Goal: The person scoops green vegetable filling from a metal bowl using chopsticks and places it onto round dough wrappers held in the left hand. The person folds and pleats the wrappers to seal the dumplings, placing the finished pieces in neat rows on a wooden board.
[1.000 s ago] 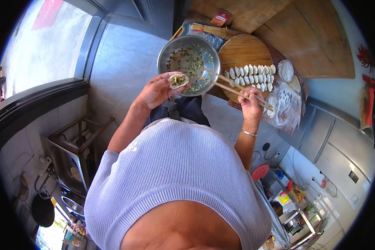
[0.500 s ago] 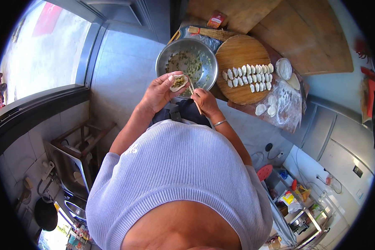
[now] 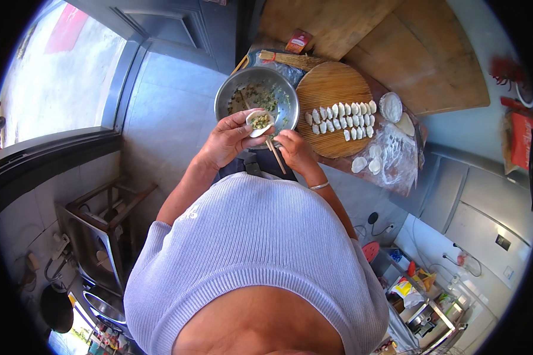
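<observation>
My left hand [image 3: 231,137] is closed around the edge of a round dumpling wrapper [image 3: 269,126], held flat over the near rim of a steel mixing bowl [image 3: 220,105]. Chopped green and yellowish filling [image 3: 260,121] sits heaped in the wrapper's middle. Chopsticks [image 3: 276,157] lean across the bowl's near rim, their thick ends pointing toward me and part of their length hidden behind my left hand. Just right of them is my right hand [image 3: 297,152], its fingers loosely bent and apart from the chopsticks, reaching toward the wrapper. More filling lines the bowl's inside.
A round wooden board [image 3: 331,80] right of the bowl carries rows of finished dumplings [image 3: 348,121]. Loose wrappers [image 3: 359,164], crumpled clear plastic [image 3: 397,157] and a bowl of white flour [image 3: 391,107] lie beyond it. A straw brush [image 3: 296,60] and a red packet [image 3: 298,40] are behind.
My right hand has let go of the chopsticks, which now lean on the bowl's rim. The filled wrapper has shifted slightly right and tipped more toward me. The whole view has shifted a little.
</observation>
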Motion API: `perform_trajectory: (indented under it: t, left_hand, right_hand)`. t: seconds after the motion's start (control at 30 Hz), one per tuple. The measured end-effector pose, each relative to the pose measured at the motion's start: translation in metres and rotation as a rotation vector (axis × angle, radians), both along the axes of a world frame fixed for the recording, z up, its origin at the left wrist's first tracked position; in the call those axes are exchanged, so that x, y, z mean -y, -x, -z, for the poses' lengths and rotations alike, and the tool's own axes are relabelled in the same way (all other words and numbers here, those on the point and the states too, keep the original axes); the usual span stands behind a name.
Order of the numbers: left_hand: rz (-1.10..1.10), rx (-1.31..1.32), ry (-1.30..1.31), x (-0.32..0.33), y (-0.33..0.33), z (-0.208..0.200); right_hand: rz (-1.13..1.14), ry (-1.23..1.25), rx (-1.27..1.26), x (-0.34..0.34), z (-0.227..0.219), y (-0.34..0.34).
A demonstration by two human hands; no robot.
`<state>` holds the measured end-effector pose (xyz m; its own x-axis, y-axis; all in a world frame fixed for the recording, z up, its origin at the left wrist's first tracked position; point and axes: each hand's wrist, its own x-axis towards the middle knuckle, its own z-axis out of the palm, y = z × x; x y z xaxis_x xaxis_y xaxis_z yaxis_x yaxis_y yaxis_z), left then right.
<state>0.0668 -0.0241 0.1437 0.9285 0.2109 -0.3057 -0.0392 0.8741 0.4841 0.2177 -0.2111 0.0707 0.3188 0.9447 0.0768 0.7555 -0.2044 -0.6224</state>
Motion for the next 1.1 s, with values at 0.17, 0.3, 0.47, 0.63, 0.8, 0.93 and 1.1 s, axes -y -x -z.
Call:
perform_trajectory:
  t: [0.17, 0.3, 0.47, 0.63, 0.8, 0.93, 1.1]
  left_hand:
    - [-0.025, 0.025, 0.030, 0.009, -0.009, -0.010]
    - [-0.005, 0.048, 0.027, 0.017, -0.015, -0.002]
    - [0.041, 0.084, 0.019, 0.024, -0.018, 0.005]
    - [0.022, 0.130, -0.006, 0.031, -0.017, -0.009]
    - [0.002, 0.129, -0.412, 0.037, -0.019, -0.002]
    - [-0.079, 0.110, -0.406, 0.042, -0.022, 0.002]
    - [-0.109, 0.077, -0.405, 0.047, -0.028, -0.003]
  right_hand:
    - [0.146, -0.378, -0.005, -0.017, -0.084, 0.009]
    - [0.025, -0.548, 0.217, -0.034, -0.109, 0.017]
    - [-0.003, -0.559, 0.264, -0.041, -0.104, 0.019]
    - [0.253, -0.556, -0.115, -0.046, -0.108, 0.016]
    - [0.276, -0.544, -0.275, -0.043, -0.096, 0.008]
    - [0.333, -0.460, -0.419, -0.040, -0.103, 0.018]
    - [0.336, -0.413, -0.371, -0.035, -0.111, 0.016]
